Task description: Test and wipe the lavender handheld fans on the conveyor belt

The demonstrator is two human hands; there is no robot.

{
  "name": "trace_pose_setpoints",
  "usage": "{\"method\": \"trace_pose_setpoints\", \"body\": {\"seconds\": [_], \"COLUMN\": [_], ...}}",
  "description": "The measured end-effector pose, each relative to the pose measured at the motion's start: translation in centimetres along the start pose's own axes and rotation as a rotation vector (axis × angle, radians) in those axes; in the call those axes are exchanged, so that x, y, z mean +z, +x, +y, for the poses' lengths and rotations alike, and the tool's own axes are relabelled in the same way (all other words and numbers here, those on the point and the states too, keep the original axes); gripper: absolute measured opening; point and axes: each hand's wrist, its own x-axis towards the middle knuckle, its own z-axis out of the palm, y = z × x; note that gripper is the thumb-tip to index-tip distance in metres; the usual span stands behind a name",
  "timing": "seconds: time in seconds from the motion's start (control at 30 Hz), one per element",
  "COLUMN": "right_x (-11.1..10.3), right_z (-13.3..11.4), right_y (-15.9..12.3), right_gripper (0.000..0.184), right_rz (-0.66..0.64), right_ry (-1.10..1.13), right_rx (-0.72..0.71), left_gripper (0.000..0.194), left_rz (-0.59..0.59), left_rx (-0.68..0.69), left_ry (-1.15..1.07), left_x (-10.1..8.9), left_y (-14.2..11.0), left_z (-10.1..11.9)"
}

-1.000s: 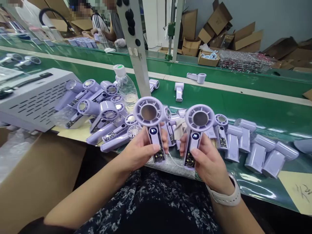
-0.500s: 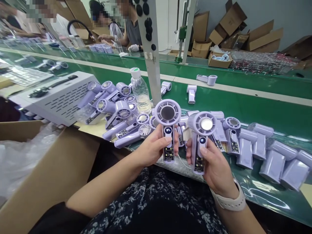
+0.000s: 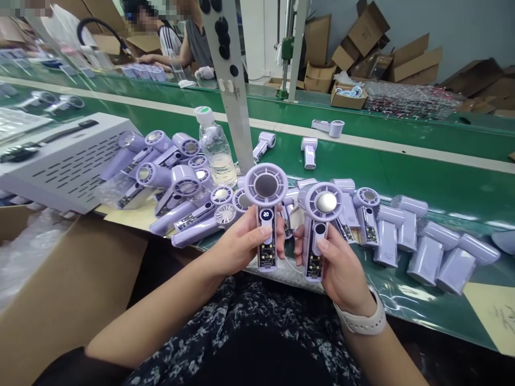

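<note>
My left hand (image 3: 246,241) is wrapped round the handle of a lavender handheld fan (image 3: 266,187), its thumb on the button below a small lit display reading 20. A second handheld fan (image 3: 325,203) is held upright in my right hand (image 3: 344,262), the thumb pressed near its button; its display is dark. Both fans have open handle fronts with circuit boards showing, and their round heads face me. A light band circles my right wrist. Behind the left hand lies a heap of similar fans (image 3: 187,182); to the right, several more fans (image 3: 388,236) stand or lean in a row.
A water bottle (image 3: 217,150) stands by a metal post (image 3: 231,80). Left are a grey vented box (image 3: 76,166) and a cardboard carton (image 3: 80,279) with plastic bags. Loose fans (image 3: 309,153) lie on the green belt (image 3: 362,161). People work across the line.
The left fan's display went from 87 to 20, and the right fan's display went from 20 to dark. The view has turned slightly right. Both hands keep their grip.
</note>
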Motion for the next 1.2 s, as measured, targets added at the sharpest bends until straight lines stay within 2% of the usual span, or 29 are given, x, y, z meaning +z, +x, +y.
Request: {"method": "trace_pose_setpoints", "body": {"seconds": [0.1,0.23,0.33,0.5,0.63,0.73,0.83,0.9,0.97,1.07,1.13,1.2], "right_x": [0.0,-0.1,-0.3,-0.7,-0.6,-0.5,-0.6,-0.8,-0.8,-0.5,-0.2,0.0], "right_z": [-0.2,-0.3,-0.2,-0.1,0.0,0.0,-0.1,-0.2,-0.2,-0.3,-0.4,-0.6], "right_y": [0.0,-0.1,-0.1,-0.1,-0.1,-0.3,-0.5,-0.6,-0.6,-0.6,-0.8,-1.0], "right_gripper": [0.030,0.022,0.021,0.019,0.020,0.023,0.036,0.047,0.049,0.039,0.032,0.025], "right_rz": [0.024,0.004,-0.031,-0.007,0.020,0.054,0.005,-0.001,0.086,0.179,0.129,0.099], "right_ry": [-0.001,0.069,0.117,0.111,0.146,0.206,0.281,0.281,0.254,0.266,0.294,0.308], "right_rx": [0.010,0.012,-0.013,-0.049,-0.015,0.001,0.048,0.067,0.057,0.048,0.044,0.022], "left_gripper": [0.036,0.036,0.035,0.032,0.043,0.039,0.037,0.037,0.045,0.069,0.070,0.063], "left_rz": [0.018,0.026,0.005,0.042,0.007,-0.002,-0.038,0.011,0.093,0.130,0.153,0.214], "left_rx": [-0.005,0.027,0.047,0.032,-0.002,0.012,-0.008,-0.054,-0.116,-0.158,-0.145,-0.103], "left_ry": [-0.010,-0.027,0.004,-0.010,-0.043,0.020,0.144,0.274,0.345,0.292,0.264,0.273], "left_x": [-0.2,-0.4,-0.2,0.0,-0.2,-0.3,-0.2,0.0,0.5,1.3,1.8,2.2], "left_y": [0.1,0.1,0.2,0.3,0.2,0.1,-0.1,-0.2,-0.3,-0.4,-0.6,-0.7], "left_z": [-0.2,-0.4,-0.3,-0.2,-0.6,-0.7,-0.2,0.3,0.7,0.8,0.5,0.2]}}
